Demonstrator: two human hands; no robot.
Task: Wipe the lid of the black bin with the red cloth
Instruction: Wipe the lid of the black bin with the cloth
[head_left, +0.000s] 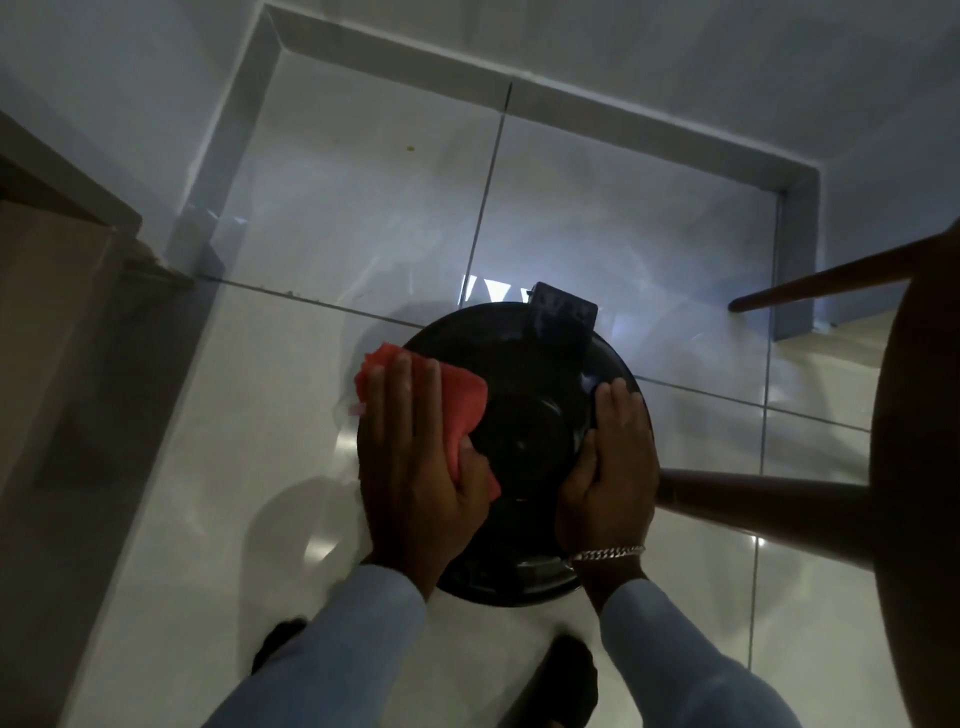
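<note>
The bin lid (519, 431), round, black and glossy, sits low in the middle of the view on a pale tiled floor (597, 208), with a black hinge block (561, 319) at its 12 o'clock edge. The left hand (421, 488) lies flat on the lid's 9 o'clock side, pressing the red cloth (457, 405) against the surface; its fingers (402, 384) are stretched out nearly straight and close together over the cloth, and the thumb pins a fold of it toward the lid's centre. The cloth spills past the rim at about 10 o'clock. The right hand (613, 473) rests on the lid's 3 o'clock side, fingers laid flat and slightly spread along the rim, holding nothing, thumb pointing toward the lid's middle. A silver bracelet (608, 553) circles the right wrist. Both forearms wear light blue sleeves (363, 639). Dark wooden stool legs (779, 499) reach in from 3 o'clock, one just beside the lid.
</note>
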